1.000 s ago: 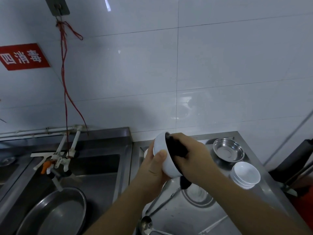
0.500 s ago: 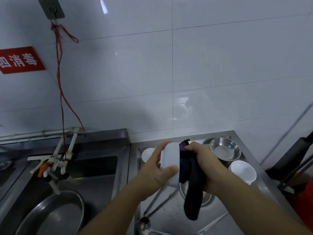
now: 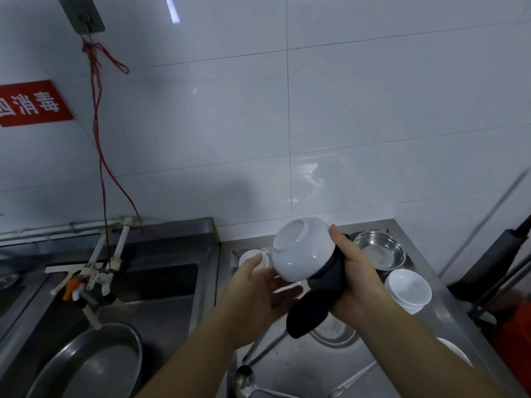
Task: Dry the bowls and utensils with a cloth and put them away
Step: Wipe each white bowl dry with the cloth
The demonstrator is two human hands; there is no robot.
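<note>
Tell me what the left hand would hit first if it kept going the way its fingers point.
Probably the white bowl that the right hand holds with the dark cloth; depth is uncertain.

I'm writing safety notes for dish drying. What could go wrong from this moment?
1. The white bowl is upturned on the dark cloth, held by the right hand alone; the left hand is open below it, so it may slip and fall.
2. A fall could hit the ladle or the metal counter and chip the bowl.
3. The cloth's hanging end might snag utensils below.
</note>
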